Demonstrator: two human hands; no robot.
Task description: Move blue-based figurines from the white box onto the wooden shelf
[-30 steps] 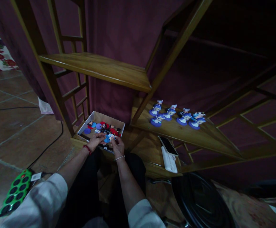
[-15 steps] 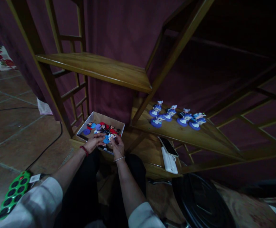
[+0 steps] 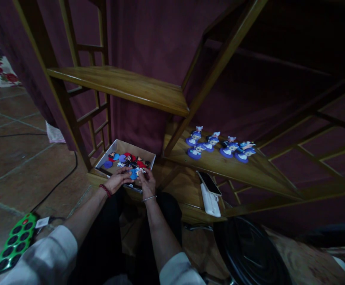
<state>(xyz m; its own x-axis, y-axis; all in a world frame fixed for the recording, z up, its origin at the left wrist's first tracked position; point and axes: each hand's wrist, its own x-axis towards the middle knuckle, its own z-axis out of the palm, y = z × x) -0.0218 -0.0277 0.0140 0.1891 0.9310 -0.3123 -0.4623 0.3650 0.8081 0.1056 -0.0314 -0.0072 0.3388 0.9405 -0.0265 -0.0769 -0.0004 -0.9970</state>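
Note:
Over the front of an open cardboard box (image 3: 142, 149), my two hands meet at a small figurine. My left hand (image 3: 117, 181), with a red bead bracelet, pinches a round blue base (image 3: 133, 174). Closed on the small white figurine (image 3: 140, 171) beside that base is my right hand (image 3: 147, 184), which wears a thin bracelet. Fingers cover part of both pieces, so I cannot tell whether they are joined. Inside the box lie loose figurine parts in red, black and blue (image 3: 130, 158), along with a purple disc (image 3: 108, 164).
Several figurines on purple bases (image 3: 209, 144) stand on the wooden shelf (image 3: 243, 170) to the right. A phone (image 3: 209, 183) rests on a white object (image 3: 210, 204) lower down. A black stool seat (image 3: 249, 249) is at the lower right, a green power strip (image 3: 15, 241) on the floor at left.
My hands stay at the figurine and blue base with barely any movement. The whole view has shifted very slightly.

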